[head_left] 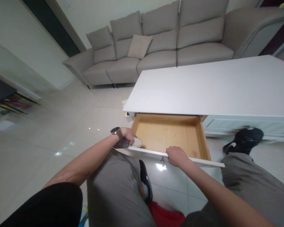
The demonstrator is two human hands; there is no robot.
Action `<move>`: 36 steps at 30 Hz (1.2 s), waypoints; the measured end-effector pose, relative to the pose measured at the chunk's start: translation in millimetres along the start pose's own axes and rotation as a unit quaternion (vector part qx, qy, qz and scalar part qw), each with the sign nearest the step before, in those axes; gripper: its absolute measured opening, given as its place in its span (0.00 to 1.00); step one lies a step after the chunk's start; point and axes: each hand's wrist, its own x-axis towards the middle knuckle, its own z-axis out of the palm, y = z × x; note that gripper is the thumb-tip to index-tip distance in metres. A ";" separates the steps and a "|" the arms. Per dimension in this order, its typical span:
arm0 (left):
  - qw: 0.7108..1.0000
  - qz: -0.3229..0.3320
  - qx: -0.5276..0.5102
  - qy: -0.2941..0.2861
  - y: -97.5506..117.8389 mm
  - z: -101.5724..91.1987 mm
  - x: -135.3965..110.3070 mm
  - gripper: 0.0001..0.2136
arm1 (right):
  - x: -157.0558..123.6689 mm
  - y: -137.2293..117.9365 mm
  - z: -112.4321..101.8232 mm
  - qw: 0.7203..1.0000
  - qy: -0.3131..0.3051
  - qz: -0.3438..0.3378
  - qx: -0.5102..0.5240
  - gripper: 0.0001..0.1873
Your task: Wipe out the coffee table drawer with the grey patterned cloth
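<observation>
A wooden drawer (168, 134) is pulled out from a white coffee table (208, 88), and its bare bottom shows. My right hand (176, 156) is closed over the top edge of the white drawer front (146, 152), just right of the small knob (162, 160). At the drawer's front left corner, my left hand (128, 135) is closed on a grey and whitish cloth (137, 143). Part of that cloth lies over the corner, and the rest hangs outside below the wrist. A watch (115, 130) sits on my left wrist.
A grey sofa (157, 58) with a beige cushion (139, 46) stands behind the table. My legs straddle the drawer's front, with a black shoe (243, 140) near the table's right side. Something red (165, 216) lies on the tiled floor. A white box (127, 116) is beside the table's left end.
</observation>
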 end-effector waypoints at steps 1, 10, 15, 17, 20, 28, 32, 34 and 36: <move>1.000 -0.005 0.012 -0.004 5.5 -2.1 2.3 0.13 | 0.1 -0.1 -0.2 1.000 -0.001 -0.001 -0.001 0.18; 0.993 0.114 -0.003 0.027 57.3 -2.5 19.7 0.16 | -0.3 0.4 -3.4 1.000 -0.016 -0.003 -0.014 0.17; 0.973 0.212 -0.062 0.064 88.2 -2.8 17.7 0.16 | 0.7 3.5 0.7 1.000 -0.009 -0.003 -0.019 0.17; 0.978 0.197 -0.048 0.054 91.2 -5.7 17.2 0.17 | 1.1 4.0 1.9 1.000 -0.009 -0.002 -0.021 0.17; 0.992 0.123 -0.017 0.016 81.7 -8.9 21.3 0.17 | 1.5 4.2 1.6 1.000 -0.012 -0.003 -0.022 0.17; 0.999 0.009 0.025 -0.036 39.7 -2.6 36.6 0.14 | 0.3 3.5 0.1 1.000 -0.013 -0.001 -0.011 0.17; 0.997 0.069 0.018 -0.027 51.9 -6.1 32.2 0.16 | -0.5 4.4 0.3 1.000 -0.009 -0.004 -0.006 0.16; 0.994 0.106 0.007 -0.017 68.6 -8.3 31.1 0.19 | -0.3 9.8 -1.9 1.000 -0.017 -0.015 0.005 0.16; 0.990 0.140 0.000 0.000 89.8 -9.3 31.5 0.22 | 0.4 21.4 -6.5 0.997 -0.047 -0.043 0.049 0.18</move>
